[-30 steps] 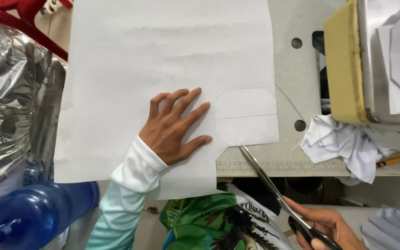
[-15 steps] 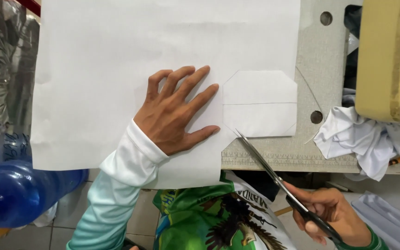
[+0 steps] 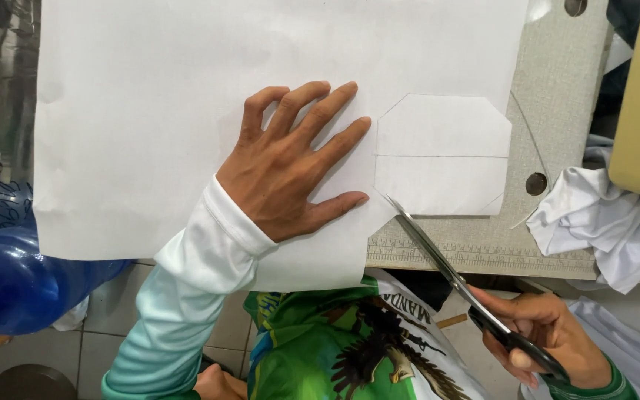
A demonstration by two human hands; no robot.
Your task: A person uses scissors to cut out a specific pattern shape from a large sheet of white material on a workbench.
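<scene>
Paper (image 3: 187, 111) lies pinned under the flat, spread left hand (image 3: 290, 167) — right hand (image 3: 542, 337) grips scissors (image 3: 438, 255), the octagonal outline (image 3: 442, 155) judged mostly cut — its left edge remaining.

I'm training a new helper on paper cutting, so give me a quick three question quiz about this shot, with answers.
1. True or false: the left hand lies flat on the white paper sheet.
2. Which hand holds the scissors? A) left B) right C) neither
3. What lies crumpled at the right of the table?

Key:
1. True; its fingers are spread on the sheet.
2. B; the right hand grips the black handles, blade tips at the sheet's edge below the octagonal paper piece.
3. A white cloth.
</scene>
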